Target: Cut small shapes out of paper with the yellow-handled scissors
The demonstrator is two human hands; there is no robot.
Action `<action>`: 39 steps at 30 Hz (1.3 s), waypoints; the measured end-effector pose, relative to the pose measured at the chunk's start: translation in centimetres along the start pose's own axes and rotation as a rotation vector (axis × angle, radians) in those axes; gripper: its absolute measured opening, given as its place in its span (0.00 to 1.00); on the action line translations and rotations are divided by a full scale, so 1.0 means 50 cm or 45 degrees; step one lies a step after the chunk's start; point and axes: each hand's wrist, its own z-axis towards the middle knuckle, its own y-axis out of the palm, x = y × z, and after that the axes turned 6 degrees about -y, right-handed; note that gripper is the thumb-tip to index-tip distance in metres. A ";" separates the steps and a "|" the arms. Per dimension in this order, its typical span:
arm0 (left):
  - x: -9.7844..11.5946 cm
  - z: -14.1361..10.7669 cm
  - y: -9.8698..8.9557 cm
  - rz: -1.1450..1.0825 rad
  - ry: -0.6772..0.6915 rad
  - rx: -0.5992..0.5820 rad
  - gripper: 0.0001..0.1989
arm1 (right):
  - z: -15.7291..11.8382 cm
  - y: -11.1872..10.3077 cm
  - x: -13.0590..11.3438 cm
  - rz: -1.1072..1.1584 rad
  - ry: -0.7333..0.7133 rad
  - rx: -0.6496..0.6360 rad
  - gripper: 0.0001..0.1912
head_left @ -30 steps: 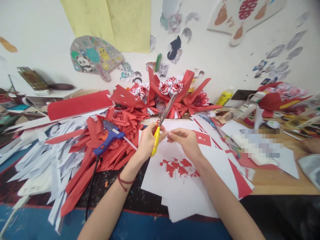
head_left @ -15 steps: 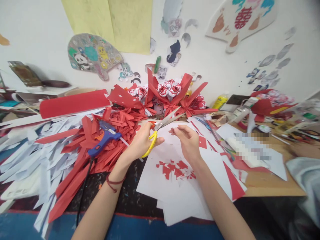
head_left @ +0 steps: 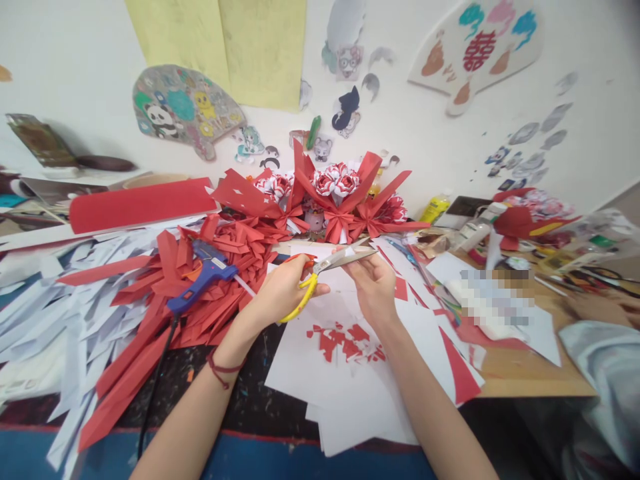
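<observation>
Two slim, bare forearms, the left forearm (head_left: pixel 185 417) and the right forearm (head_left: pixel 433 393), taper smoothly from the bottom edge of the view toward narrow wrists. Around the left wrist sits a thin, dark red cord bracelet (head_left: pixel 216 367), its strands parting on one side, with what looks like a short end or second loop drooping below. The left hand (head_left: pixel 280 287) and right hand (head_left: pixel 375 283) are both ungloved and slender, with slim fingers; finer details, such as the nails, are too blurred to tell.
</observation>
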 end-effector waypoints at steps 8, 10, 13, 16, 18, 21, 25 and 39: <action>-0.005 0.000 0.002 -0.039 0.030 -0.002 0.17 | -0.001 0.004 -0.002 0.001 0.002 0.006 0.11; -0.005 -0.001 0.002 -0.062 0.030 -0.001 0.17 | -0.002 0.005 -0.002 0.010 -0.003 0.012 0.10; -0.004 -0.002 0.003 -0.108 0.028 0.001 0.17 | -0.002 0.005 -0.001 0.016 -0.015 0.014 0.09; -0.004 -0.001 0.004 -0.126 0.025 0.001 0.17 | -0.003 0.006 -0.002 0.014 -0.029 0.009 0.09; -0.005 -0.001 0.005 -0.127 0.025 0.005 0.18 | -0.004 0.007 -0.003 -0.002 -0.026 0.015 0.09; -0.004 -0.001 0.007 -0.136 0.025 0.006 0.18 | -0.006 0.010 -0.002 -0.023 -0.020 0.038 0.09; 0.002 -0.002 0.011 -0.168 0.004 -0.006 0.18 | -0.007 0.014 0.004 0.015 -0.029 0.070 0.07; 0.007 -0.001 0.062 -0.317 0.061 0.032 0.16 | -0.011 0.031 0.007 0.180 -0.010 0.180 0.05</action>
